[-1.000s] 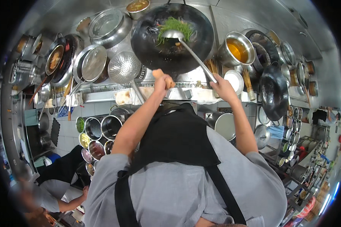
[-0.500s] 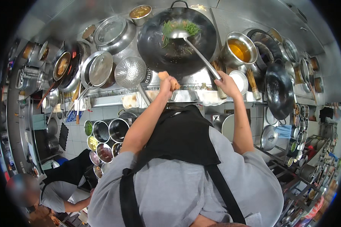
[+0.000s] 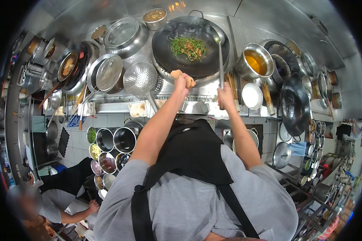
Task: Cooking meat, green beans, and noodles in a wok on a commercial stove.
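Note:
My left hand (image 3: 182, 83) is closed around a folded tan cloth (image 3: 176, 74) at the near rim of a large black wok (image 3: 164, 60); the grip on the rim itself is covered. In the wok lies a heap of long green vegetables (image 3: 188, 47) with small brownish bits. With my right hand (image 3: 225, 97) I grip the long handle of a metal ladle (image 3: 220, 54). Its bowl rests by the wok's far right side, apart from the vegetables.
A perforated strainer (image 3: 140, 78) lies left of the wok. To the right stand a pot of amber liquid (image 3: 254, 60), a white bowl (image 3: 252, 96) and bamboo brushes (image 3: 266, 94). Another black wok (image 3: 295, 102) leans farther right. A co-worker (image 3: 64, 197) is at lower left.
The ladle has swung from the vegetables to the wok's right side, my right hand moving left and nearer. The vegetables have slid from the far wall toward the wok's middle.

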The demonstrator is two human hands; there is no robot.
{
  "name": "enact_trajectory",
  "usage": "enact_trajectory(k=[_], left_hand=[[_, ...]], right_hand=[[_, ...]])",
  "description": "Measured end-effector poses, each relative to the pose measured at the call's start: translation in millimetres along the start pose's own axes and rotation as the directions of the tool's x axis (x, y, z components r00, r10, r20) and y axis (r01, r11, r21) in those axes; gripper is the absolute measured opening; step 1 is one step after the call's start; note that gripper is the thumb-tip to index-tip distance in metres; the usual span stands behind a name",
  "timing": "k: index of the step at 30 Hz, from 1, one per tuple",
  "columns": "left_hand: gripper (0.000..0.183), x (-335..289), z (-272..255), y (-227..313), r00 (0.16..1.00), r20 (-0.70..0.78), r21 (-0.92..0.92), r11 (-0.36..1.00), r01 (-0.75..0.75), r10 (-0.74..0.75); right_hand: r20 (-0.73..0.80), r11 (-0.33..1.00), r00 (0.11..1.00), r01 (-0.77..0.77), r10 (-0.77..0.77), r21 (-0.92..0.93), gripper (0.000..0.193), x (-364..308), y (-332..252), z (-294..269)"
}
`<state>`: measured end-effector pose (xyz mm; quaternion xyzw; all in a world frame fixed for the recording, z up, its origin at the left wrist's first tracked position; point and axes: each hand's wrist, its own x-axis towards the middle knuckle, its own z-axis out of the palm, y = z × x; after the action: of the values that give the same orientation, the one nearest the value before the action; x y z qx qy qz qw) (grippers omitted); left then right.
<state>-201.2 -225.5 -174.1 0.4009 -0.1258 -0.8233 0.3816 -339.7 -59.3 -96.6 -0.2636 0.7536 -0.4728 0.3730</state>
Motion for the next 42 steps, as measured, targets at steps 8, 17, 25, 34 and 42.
enact_trajectory(k=[8,17,25,34,42], left_hand=[[0.010,11.1,-1.6,4.8,0.996,-0.089,0.011,1.000,-0.020,0.021],[0.013,17.3,-0.6,10.4,0.993,-0.083,0.035,0.996,0.085,-0.082],[0.008,16.4,17.0,-1.9,0.954,-0.300,0.034,0.999,-0.012,0.021],[0.005,-58.7,49.2,34.1,0.950,-0.192,0.045,0.965,0.259,-0.246],[0.011,-57.7,-58.2,-7.9,0.996,-0.076,0.174,0.983,0.051,-0.038]], right_hand=[[0.270,0.981,0.959,-0.131,0.089,0.142,0.018,-10.5,-8.6,-6.9],[0.346,0.982,0.937,0.015,0.052,-0.189,0.020,67.6,-43.9,26.1],[0.236,0.547,0.934,0.349,-0.267,-0.761,0.028,-2.6,-26.8,-66.9],[0.461,0.645,0.887,0.330,0.038,-0.689,0.027,-123.2,-148.2,-134.9],[0.194,0.565,0.926,0.354,-0.324,-0.746,0.037,-40.5,-47.9,-59.8]])
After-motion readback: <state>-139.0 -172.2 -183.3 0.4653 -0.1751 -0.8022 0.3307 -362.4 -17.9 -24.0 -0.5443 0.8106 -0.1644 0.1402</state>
